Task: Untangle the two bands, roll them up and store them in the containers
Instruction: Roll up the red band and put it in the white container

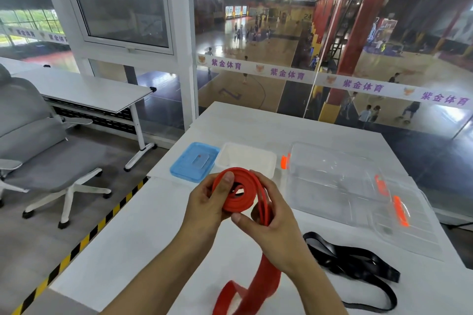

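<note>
Grey office chair (38, 140) beside white desk (84, 89)

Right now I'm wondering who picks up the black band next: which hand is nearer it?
Right. The right hand, gripping the red band, is just left of the black band; the left hand sits farther left, beyond the roll.

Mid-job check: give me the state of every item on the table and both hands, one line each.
Red band: partly rolled into a coil, tail hanging loose to the table.
Black band: unrolled, lying loose on the table, apart from the red one.
White container: open, looks empty.
Blue lid: off, lying beside the white container.
Clear container: open, lid flipped back, empty.
Left hand: gripping the coil.
Right hand: feeding the band onto the coil.
</note>
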